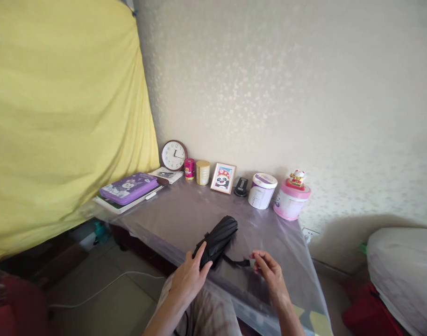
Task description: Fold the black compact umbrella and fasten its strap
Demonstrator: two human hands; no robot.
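A yellow cloth [69, 107] hangs to the left of the picture frame [223, 178], the landmark here. The counter [185, 210] carries the frame near its back edge and spreads out in front of it under a clear cover. A purple case [129, 187] lies to the frame's left, on a flat stack.

The black folded umbrella [218, 240] lies on the counter, in front of the frame. Its long axis runs aslant: the near end sits low and left under a hand, and the far end points away, aiming to the right of the frame. The purple-and-white tub [261, 196] stands to the frame's right.

The left hand [188, 275] is in front of the frame and a little to its left. In its grip, thumb and forefinger are spread apart, both touching the umbrella's near end; whether the other fingers close around it underneath cannot be told. The right hand [269, 273], in front and to the right of the frame, has its grip pinched together, thumb to fingertips, on the free end of the strap [236, 262] running out from the umbrella.
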